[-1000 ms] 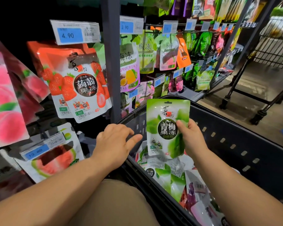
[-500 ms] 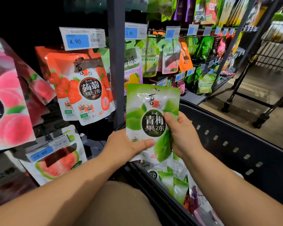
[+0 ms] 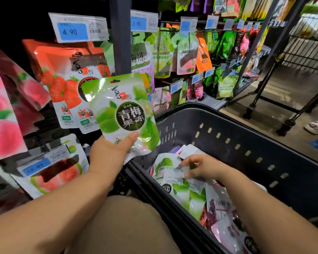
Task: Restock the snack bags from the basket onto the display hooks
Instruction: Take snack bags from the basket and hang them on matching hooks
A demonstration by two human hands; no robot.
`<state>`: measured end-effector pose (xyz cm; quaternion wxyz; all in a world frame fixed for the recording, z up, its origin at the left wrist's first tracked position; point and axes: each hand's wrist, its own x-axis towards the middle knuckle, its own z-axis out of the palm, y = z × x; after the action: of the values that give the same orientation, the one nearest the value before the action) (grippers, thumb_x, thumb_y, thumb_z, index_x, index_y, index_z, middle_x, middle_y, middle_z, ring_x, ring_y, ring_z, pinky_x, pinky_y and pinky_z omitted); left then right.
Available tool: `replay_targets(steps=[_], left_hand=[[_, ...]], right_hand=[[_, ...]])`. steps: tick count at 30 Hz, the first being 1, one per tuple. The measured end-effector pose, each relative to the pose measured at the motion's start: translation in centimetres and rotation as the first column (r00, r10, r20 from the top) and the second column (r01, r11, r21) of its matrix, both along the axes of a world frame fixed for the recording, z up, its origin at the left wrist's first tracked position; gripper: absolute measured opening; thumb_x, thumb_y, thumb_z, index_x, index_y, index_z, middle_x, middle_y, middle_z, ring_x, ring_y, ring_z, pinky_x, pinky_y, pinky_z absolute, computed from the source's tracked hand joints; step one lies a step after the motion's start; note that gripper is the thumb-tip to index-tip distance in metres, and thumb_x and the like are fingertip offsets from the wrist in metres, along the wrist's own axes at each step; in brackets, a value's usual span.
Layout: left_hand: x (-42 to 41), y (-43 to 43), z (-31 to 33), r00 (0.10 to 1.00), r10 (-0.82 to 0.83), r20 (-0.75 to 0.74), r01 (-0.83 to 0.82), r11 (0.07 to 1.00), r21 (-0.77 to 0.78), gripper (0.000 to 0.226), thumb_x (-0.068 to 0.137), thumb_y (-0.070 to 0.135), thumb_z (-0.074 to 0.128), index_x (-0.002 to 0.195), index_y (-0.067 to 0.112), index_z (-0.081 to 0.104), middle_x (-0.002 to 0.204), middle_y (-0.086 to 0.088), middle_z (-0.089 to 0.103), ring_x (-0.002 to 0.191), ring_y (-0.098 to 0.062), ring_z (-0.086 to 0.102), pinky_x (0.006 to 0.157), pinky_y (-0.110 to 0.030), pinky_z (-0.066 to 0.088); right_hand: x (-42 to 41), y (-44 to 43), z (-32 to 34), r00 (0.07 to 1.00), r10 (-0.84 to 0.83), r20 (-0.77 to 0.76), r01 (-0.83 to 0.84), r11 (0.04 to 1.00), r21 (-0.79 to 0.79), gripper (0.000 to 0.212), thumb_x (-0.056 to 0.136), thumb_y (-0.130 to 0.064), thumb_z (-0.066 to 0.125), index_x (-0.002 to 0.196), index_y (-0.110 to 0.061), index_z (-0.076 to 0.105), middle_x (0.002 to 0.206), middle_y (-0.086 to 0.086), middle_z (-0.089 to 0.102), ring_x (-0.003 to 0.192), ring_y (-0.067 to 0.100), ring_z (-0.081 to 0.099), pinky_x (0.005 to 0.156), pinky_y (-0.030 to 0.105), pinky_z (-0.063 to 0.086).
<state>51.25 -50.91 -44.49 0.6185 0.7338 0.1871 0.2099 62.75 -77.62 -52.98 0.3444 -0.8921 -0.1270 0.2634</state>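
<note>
Head view. Left hand [image 3: 110, 154] pinching lower edge of green plum bag [image 3: 121, 114], held upright just left of and above basket [image 3: 246, 136] rim, before strawberry bags [image 3: 66, 85]. Right hand [image 3: 202, 166] inside basket, fingers loosely curled on more green bags [image 3: 173, 178], grip possibly incomplete. Pouch probably light, soft, glossy-slippery; best held near top hang-hole.

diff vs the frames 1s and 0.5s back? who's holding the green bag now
The green plum bag passed from right hand to left hand, which alone grips it, raised toward the display. The right hand let go and dropped into the basket, onto another green bag. Hanging strawberry bag unchanged.
</note>
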Motion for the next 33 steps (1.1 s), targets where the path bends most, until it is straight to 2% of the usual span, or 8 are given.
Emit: replay_targets(steps=[2,4,9,14,18,22,30,33], left_hand=[[0.1,0.2,-0.2,1.000,0.012,-0.011,-0.012,1.000,0.017,0.041,0.081,0.029,0.079,0.118,0.016,0.069,0.114,0.003,0.071,0.110,-0.017,0.064,0.100,-0.031,0.045],[0.1,0.2,-0.2,1.000,0.020,-0.019,-0.019,0.999,0.037,0.046,0.081,0.030,0.079,0.123,0.016,0.066,0.117,0.004,0.069,0.112,-0.017,0.062,0.103,-0.031,0.044],[0.2,-0.1,-0.2,1.000,0.019,-0.021,-0.017,0.998,0.063,0.046,0.082,0.029,0.078,0.125,0.017,0.065,0.119,0.004,0.069,0.113,-0.015,0.061,0.101,-0.028,0.042],[0.1,0.0,-0.2,0.999,0.035,-0.040,-0.032,0.996,0.079,0.048,0.080,0.032,0.079,0.124,0.019,0.065,0.118,0.005,0.069,0.112,-0.016,0.061,0.103,-0.031,0.043],[0.0,0.0,0.0,0.997,0.035,-0.067,-0.026,0.992,0.123,0.039,0.082,0.034,0.077,0.117,0.020,0.067,0.111,0.005,0.070,0.105,-0.016,0.060,0.091,-0.025,0.041],[-0.1,-0.1,0.1,0.997,0.032,-0.069,-0.023,0.991,0.128,0.039,0.082,0.034,0.077,0.117,0.021,0.067,0.108,0.006,0.068,0.102,-0.015,0.059,0.089,-0.023,0.038],[0.0,0.0,-0.1,0.997,0.021,-0.072,-0.011,0.991,0.134,0.038,0.082,0.034,0.078,0.116,0.020,0.068,0.111,0.002,0.069,0.106,-0.021,0.061,0.091,-0.028,0.041],[0.0,-0.1,-0.1,0.997,0.015,-0.076,-0.004,0.990,0.140,0.042,0.081,0.036,0.077,0.119,0.019,0.068,0.115,0.000,0.070,0.109,-0.023,0.061,0.093,-0.031,0.042]], right_hand=[[-0.2,-0.4,-0.3,0.983,0.159,-0.089,-0.164,0.985,-0.056,0.045,0.069,-0.019,0.089,0.099,-0.047,0.071,0.130,-0.007,0.056,0.120,0.014,0.054,0.108,0.033,0.040],[-0.3,-0.5,-0.2,0.951,0.288,-0.117,-0.303,0.942,-0.146,0.058,0.068,-0.018,0.089,0.107,-0.053,0.065,0.147,-0.012,0.039,0.138,0.009,0.033,0.119,0.032,0.025],[-0.8,0.2,0.9,0.902,0.409,-0.139,-0.432,0.842,-0.324,0.080,0.070,-0.017,0.088,0.135,-0.046,0.052,0.161,-0.010,0.015,0.148,0.010,0.011,0.122,0.036,0.015],[-1.4,0.4,0.2,0.915,0.390,-0.105,-0.403,0.862,-0.307,0.079,0.069,-0.016,0.089,0.133,-0.045,0.053,0.160,-0.011,0.015,0.149,0.013,0.010,0.121,0.039,0.017],[-1.6,0.5,-0.2,0.941,0.335,-0.040,-0.334,0.911,-0.241,0.071,0.067,-0.016,0.089,0.127,-0.042,0.061,0.157,-0.011,0.023,0.147,0.012,0.014,0.120,0.037,0.017],[-1.8,0.5,-0.6,0.953,0.302,-0.004,-0.296,0.931,-0.213,0.065,0.067,-0.017,0.090,0.123,-0.039,0.066,0.154,-0.013,0.028,0.146,0.013,0.019,0.120,0.035,0.020],[-1.9,1.5,0.0,0.882,0.470,-0.031,-0.435,0.786,-0.439,0.090,0.061,-0.030,0.093,0.136,-0.046,0.045,0.161,-0.011,0.014,0.148,0.019,0.014,0.120,0.049,0.020],[-2.1,1.6,-0.5,0.886,0.464,0.020,-0.410,0.802,-0.435,0.086,0.062,-0.030,0.092,0.134,-0.045,0.047,0.160,-0.009,0.018,0.147,0.020,0.015,0.119,0.047,0.020]])
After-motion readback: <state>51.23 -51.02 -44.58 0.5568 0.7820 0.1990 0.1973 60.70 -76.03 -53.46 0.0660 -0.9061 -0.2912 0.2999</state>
